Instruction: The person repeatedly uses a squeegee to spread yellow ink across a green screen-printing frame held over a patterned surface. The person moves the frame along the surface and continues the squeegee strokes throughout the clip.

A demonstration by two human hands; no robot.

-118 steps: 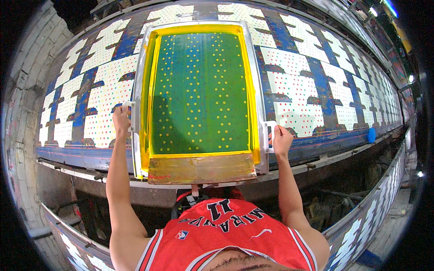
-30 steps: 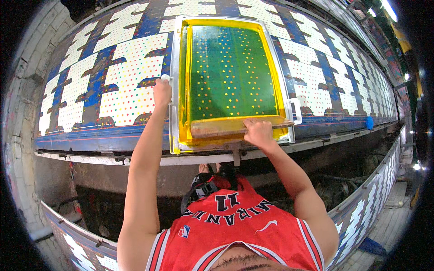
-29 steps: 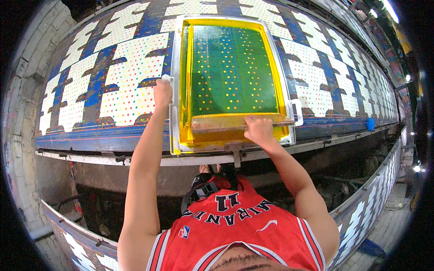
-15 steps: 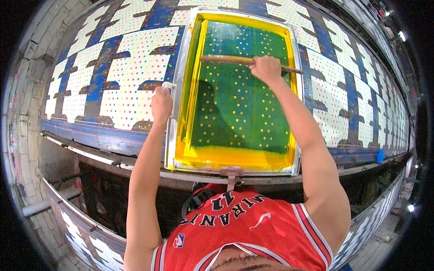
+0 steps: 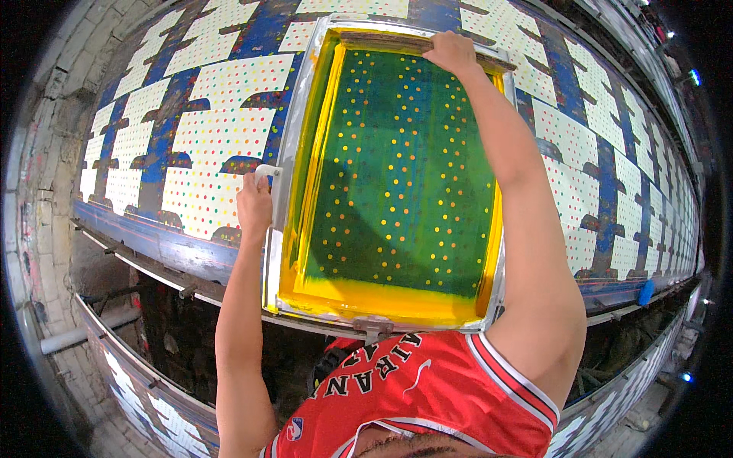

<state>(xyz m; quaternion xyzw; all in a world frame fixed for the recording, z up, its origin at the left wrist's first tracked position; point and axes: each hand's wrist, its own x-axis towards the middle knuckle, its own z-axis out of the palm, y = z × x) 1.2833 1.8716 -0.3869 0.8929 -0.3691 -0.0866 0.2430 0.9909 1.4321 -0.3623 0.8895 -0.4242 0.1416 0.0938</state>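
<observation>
A metal-framed printing screen [image 5: 284, 191] with green mesh and a yellow border lies flat on a long printing table [image 5: 175, 244]. My left hand [image 5: 255, 206] grips the white handle on the frame's left side. My right hand [image 5: 452, 52] reaches to the far end of the screen and is closed on a wooden squeegee [image 5: 382, 40] that lies across the mesh. Yellow ink is pooled along the near edge of the screen [image 5: 382, 294].
White fabric pieces with coloured dots [image 5: 221, 137] lie in rows on the blue table surface, left and right of the screen. A second table edge [image 5: 145, 382] runs below. A blue object [image 5: 646, 292] sits on the table's front rail at the right.
My right hand has pushed the squeegee from the near edge of the screen up to its far end. My left hand stays on the frame handle.
</observation>
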